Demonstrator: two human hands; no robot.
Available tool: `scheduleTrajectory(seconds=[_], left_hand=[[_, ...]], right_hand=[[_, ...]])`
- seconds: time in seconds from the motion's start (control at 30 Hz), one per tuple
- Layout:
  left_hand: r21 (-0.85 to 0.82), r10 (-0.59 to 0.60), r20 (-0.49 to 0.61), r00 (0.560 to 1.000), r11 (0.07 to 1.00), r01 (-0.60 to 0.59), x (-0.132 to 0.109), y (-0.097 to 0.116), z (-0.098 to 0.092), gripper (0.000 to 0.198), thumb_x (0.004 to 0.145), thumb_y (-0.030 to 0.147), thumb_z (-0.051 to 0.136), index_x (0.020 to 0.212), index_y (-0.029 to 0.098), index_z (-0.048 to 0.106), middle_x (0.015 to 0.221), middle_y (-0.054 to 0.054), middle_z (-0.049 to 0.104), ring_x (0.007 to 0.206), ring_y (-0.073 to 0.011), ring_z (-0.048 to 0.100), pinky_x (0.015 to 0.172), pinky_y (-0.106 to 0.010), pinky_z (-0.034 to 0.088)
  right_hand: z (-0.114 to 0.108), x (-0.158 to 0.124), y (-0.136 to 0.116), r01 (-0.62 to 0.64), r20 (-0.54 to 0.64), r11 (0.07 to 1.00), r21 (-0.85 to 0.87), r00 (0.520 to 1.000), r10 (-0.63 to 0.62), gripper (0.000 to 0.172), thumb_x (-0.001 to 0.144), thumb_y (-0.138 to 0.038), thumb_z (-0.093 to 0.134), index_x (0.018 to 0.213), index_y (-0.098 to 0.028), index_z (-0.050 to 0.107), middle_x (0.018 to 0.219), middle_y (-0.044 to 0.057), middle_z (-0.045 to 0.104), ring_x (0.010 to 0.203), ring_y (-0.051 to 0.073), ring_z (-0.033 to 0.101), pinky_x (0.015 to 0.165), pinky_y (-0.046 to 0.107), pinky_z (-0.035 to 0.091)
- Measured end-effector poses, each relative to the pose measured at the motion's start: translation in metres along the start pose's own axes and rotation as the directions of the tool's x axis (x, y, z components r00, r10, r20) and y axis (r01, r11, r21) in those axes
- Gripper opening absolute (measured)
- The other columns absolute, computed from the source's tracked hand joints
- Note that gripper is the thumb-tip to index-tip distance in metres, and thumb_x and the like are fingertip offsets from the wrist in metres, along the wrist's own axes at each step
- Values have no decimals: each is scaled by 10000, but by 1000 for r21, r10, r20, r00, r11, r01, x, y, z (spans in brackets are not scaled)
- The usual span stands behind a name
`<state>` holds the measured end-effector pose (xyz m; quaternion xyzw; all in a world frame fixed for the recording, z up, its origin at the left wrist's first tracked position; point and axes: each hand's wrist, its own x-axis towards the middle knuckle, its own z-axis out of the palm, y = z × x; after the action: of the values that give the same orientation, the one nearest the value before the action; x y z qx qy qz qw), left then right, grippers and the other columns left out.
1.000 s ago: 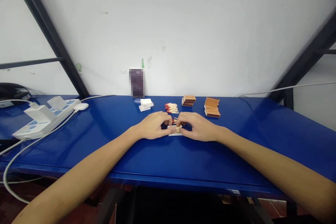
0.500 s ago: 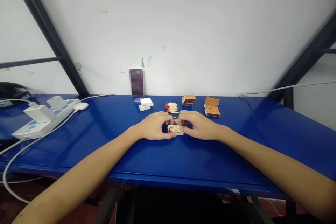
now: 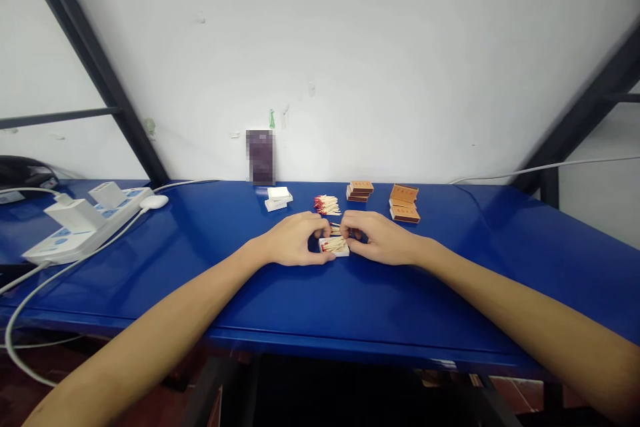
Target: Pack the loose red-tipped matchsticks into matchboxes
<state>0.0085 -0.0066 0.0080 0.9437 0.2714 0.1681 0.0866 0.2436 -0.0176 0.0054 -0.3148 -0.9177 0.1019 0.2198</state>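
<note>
A small white matchbox tray (image 3: 336,247) filled with red-tipped matches lies on the blue table (image 3: 320,293) between my hands. My left hand (image 3: 293,240) rests on the table with its fingers curled against the tray's left end. My right hand (image 3: 376,238) is curled at the tray's right end, its fingertips pinched over the matches. Just behind the tray lies a loose pile of matches (image 3: 327,205).
Two white inner trays (image 3: 278,198) sit back left of the pile. Brown matchbox sleeves are stacked at the back (image 3: 359,191) and back right (image 3: 404,204). A white power strip (image 3: 85,221) with plugs and cables lies at far left. A blurred dark card (image 3: 261,157) leans on the wall.
Both hands have drawn slightly apart and back, uncovering the tray of matches that they mostly hid a second ago.
</note>
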Motion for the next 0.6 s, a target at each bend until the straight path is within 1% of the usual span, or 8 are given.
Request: scheduleTrajectory(seconds=[0.17,0.47,0.6], left_hand=[[1,-10,2,1000,1000,10,1,2,-1,328,816,492,660,901,188,573,851,-16,604,808,-188,550,708,-291,390],[2,-8,-6,1000,1000,8,0,0,1,337,818,503,660,877,190,552,835,-8,593,776,-176,536,685,-286,380],[-6,-18,-2,1000,1000,18,1,1,0,342,820,514,650,843,193,535,806,-3,579,762,-174,526,686,-288,382]], right_hand=[[1,0,-1,2,-13,1000,13,1000,-2,69,833,-144,543,790,-198,534,742,-9,555,651,132,479,612,261,354],[1,1,-6,34,-82,999,29,996,-32,98,826,-130,511,755,-198,509,714,-7,536,623,127,458,604,259,348],[4,1,-8,54,-52,998,26,997,-53,94,832,-147,523,755,-198,508,722,-2,556,630,130,475,608,261,352]])
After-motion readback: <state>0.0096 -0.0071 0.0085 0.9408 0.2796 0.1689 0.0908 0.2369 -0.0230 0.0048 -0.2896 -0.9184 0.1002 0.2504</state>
